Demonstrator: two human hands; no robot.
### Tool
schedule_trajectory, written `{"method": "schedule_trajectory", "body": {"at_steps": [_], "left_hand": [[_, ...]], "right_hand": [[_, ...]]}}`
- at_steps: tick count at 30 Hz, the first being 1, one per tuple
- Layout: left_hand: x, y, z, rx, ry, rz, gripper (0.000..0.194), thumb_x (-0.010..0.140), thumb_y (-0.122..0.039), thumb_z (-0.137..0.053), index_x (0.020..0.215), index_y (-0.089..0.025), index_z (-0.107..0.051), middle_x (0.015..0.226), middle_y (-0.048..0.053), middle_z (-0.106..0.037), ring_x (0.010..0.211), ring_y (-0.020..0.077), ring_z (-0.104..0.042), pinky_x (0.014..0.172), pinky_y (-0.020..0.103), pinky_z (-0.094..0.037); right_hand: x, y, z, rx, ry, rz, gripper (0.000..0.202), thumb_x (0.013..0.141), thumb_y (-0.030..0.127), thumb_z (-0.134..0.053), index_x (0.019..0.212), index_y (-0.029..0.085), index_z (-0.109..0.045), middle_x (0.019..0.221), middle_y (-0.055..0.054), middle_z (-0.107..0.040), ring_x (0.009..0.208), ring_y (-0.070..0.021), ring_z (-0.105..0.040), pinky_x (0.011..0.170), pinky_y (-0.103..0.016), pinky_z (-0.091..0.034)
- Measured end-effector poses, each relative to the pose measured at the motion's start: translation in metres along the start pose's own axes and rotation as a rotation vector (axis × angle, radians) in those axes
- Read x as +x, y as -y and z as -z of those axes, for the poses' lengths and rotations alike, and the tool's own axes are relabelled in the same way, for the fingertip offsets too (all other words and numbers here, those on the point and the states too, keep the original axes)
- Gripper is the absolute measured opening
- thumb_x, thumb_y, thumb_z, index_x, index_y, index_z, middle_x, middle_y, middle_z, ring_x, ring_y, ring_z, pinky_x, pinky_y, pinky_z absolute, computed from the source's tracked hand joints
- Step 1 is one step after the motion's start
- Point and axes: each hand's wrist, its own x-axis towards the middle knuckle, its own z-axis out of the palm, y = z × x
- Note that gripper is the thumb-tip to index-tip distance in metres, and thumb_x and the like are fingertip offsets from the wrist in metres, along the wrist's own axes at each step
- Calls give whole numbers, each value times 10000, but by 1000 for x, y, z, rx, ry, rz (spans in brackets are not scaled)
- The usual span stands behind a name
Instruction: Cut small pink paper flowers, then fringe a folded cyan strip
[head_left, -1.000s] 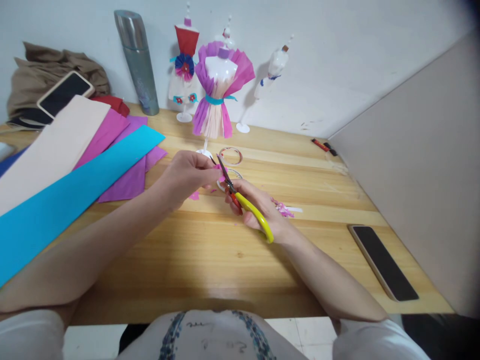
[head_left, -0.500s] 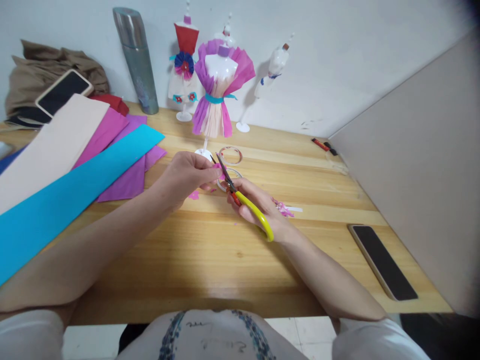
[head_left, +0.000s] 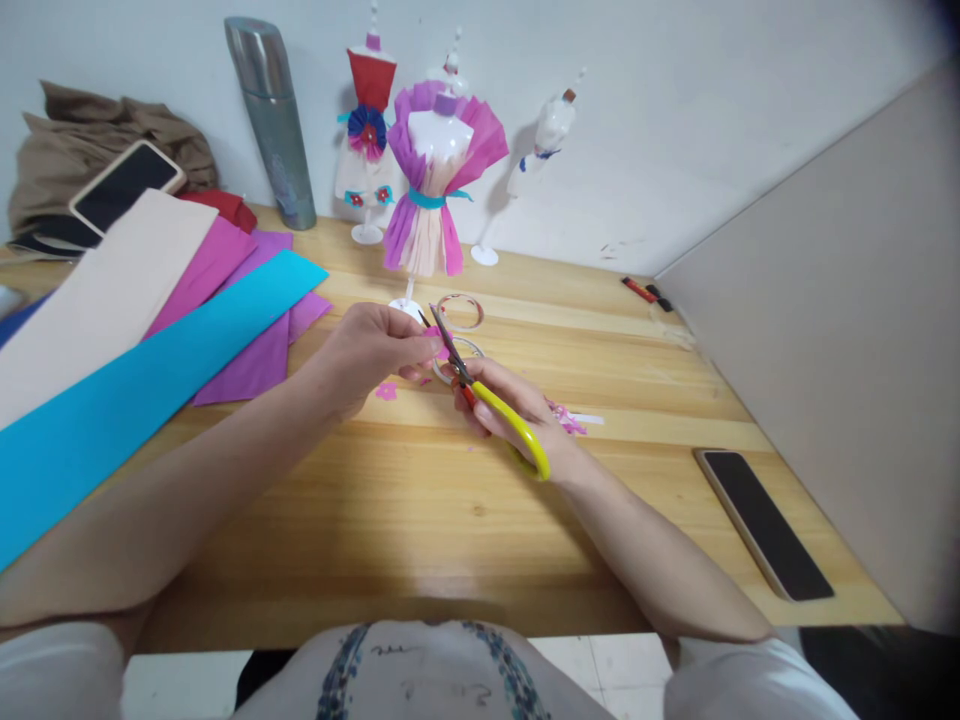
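Note:
A small piece of pink paper [head_left: 436,341] is pinched between the thumb and fingers of my left hand [head_left: 379,350]. My right hand [head_left: 510,400] is wrapped round yellow-handled scissors [head_left: 517,425], whose blades lie slightly apart at the pink paper. Below my left hand a pink flower-shaped cutout [head_left: 386,391] lies on the table. Pink scraps [head_left: 568,417] are just right of my right hand. Behind both hands stands a small mannequin [head_left: 431,190] in a purple, pink and cream paper dress with a blue belt.
Tape rings [head_left: 460,311] lie beyond my hands. Crepe paper sheets [head_left: 169,340] cover the table's left side. A flask [head_left: 274,125], more mannequins [head_left: 369,135], and a phone on brown cloth [head_left: 127,185] stand or lie behind. Another phone [head_left: 765,523] is at right, a red marker [head_left: 639,290] at back right.
The scissors have turned very slightly in my right hand, and its fingers have curled a little. My left hand stays almost in place with the pink paper.

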Motion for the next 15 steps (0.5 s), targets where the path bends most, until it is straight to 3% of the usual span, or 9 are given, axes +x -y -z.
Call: {"method": "schedule_trajectory", "body": {"at_steps": [5,15], "left_hand": [[-1,-7,2,-5,48,54,181,722,-178,-755,555,-148,-691,599,41,-684,562,112,-578,552,235,-475],[3,-1,3,-83,80,84,185,676,-216,-820,567,-138,-693,619,47,-699,603,121,-622,617,251,-512]], "right_hand": [[1,-2,0,40,9,-4,494,861,700,-682,986,232,-585,748,23,-443,583,-116,-346,552,-280,-278],[-1,-2,0,48,-14,-24,460,867,669,-686,1002,233,-629,749,13,-464,587,-122,-362,547,-282,-292]]}}
